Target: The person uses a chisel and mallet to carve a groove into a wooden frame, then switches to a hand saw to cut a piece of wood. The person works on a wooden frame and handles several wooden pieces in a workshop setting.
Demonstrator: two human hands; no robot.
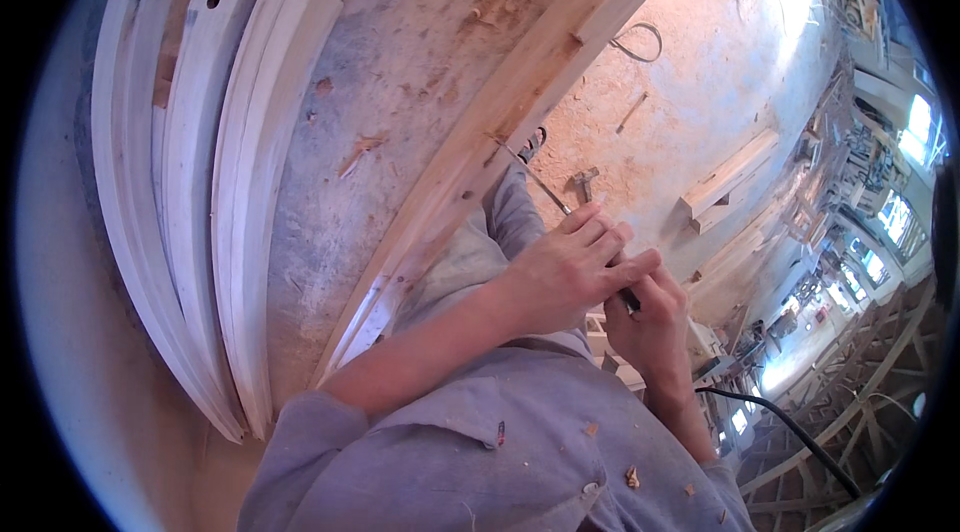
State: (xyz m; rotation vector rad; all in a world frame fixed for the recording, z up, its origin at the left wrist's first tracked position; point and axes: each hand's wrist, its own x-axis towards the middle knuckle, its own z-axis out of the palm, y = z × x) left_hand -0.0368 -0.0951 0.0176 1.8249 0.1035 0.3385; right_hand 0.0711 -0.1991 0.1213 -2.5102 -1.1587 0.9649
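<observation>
My left hand [560, 272] is closed around a thin-shafted hand tool [543, 187] with a metal shaft and what looks like a dark handle. Its tip reaches a small mark on the top of a long wooden beam [465, 172]. My right hand [648, 317] is closed at the tool's handle end, fingers touching the left hand. Whether the tool is a chisel or a screwdriver cannot be made out. Just beyond my left fingers shows a hammer head [583, 177]. My hands hide the rest of the hammer, so I cannot tell whether it is held.
Several pale curved wooden pieces [245, 162] lie along the left of the dusty work surface [400, 42]. Beyond the beam, wood blocks [730, 177] and a looped strap [640, 42] lie on the sawdust-covered floor. A black cable [790, 427] runs at lower right, near stacked wooden frames.
</observation>
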